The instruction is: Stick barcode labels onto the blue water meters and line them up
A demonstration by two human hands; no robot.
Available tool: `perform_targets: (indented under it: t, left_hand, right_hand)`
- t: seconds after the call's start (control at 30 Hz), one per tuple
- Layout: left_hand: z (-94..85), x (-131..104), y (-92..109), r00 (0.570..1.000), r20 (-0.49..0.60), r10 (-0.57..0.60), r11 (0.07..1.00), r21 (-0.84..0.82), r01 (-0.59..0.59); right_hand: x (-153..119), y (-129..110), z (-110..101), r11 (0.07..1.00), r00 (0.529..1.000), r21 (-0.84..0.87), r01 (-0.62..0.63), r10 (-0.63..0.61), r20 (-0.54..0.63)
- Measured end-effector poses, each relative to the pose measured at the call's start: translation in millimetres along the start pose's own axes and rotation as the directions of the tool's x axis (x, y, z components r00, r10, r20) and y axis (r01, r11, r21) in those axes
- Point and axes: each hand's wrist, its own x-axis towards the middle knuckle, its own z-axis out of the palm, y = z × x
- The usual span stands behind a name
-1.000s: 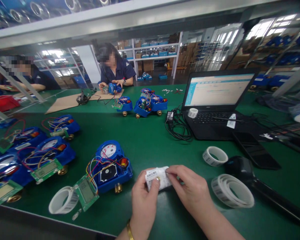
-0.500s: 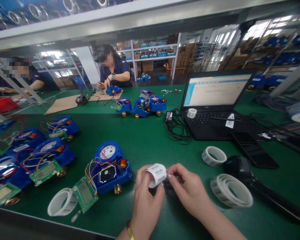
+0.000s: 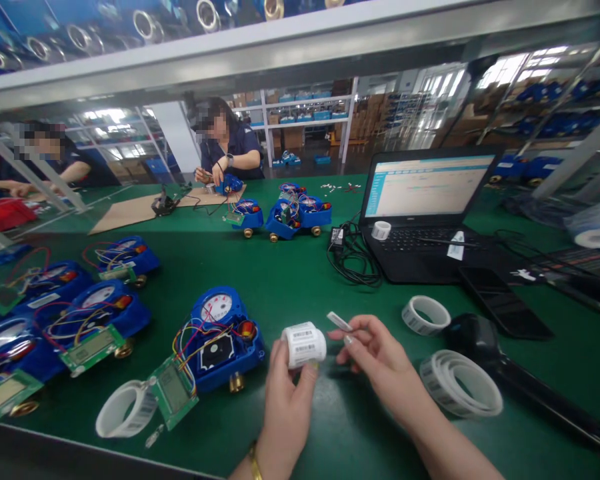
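My left hand (image 3: 291, 400) is closed around a roll of white barcode labels (image 3: 306, 345), its printed face turned up. Between the thumb and fingers of my right hand (image 3: 377, 357) is a single small barcode label (image 3: 340, 323), held just right of the roll and apart from it. To the left of my hands sits a blue water meter (image 3: 225, 340) with its body open, showing a white dial and a brass fitting. Coloured wires run from it to a green circuit board with a display (image 3: 174, 393), which leans beside a label roll (image 3: 125, 408).
More blue meters (image 3: 105, 300) crowd the left side; others (image 3: 295, 217) stand further back. On the right are a laptop (image 3: 430, 200), a phone (image 3: 503, 300), a black handheld scanner (image 3: 480, 333) and label rolls (image 3: 426, 315). A co-worker (image 3: 233, 143) handles a meter across the bench.
A label has come off the roll into my right hand, which has moved slightly up and away. My left hand has turned the roll and shifted a little left.
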Motion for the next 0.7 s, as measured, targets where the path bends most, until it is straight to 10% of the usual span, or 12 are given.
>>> perform_targets:
  t: [0.2, 0.33, 0.43, 0.57, 0.7]
  left_hand:
    - [21.7, -0.9, 3.6, 0.964, 0.153, -0.216, 0.879, -0.399, 0.26]
    - [18.0, -12.5, 8.0, 0.962, 0.138, -0.236, 0.903, -0.335, 0.27]
    - [-4.0, -27.3, 11.0, 0.958, 0.144, -0.249, 0.931, -0.238, 0.278]
    - [-47.3, -50.2, 12.0, 0.942, 0.149, -0.302, 0.925, -0.192, 0.327]
    - [-83.4, -60.4, 2.9, 0.939, -0.072, -0.338, 0.919, -0.24, 0.312]
  right_hand:
    - [-3.2, 13.7, 15.5, 0.998, 0.997, -0.01, 0.069, -0.068, 0.045]
    - [4.7, 17.8, -10.0, 0.897, 0.962, -0.407, 0.173, -0.243, -0.126]
    - [16.4, 17.0, -42.7, 0.589, 0.87, -0.801, 0.106, -0.445, -0.212]
    - [19.7, 10.0, -59.9, 0.224, 0.825, -0.968, 0.11, -0.564, -0.036]
    - [6.1, -3.0, -24.7, 0.337, 0.73, -0.896, 0.289, -0.684, -0.022]
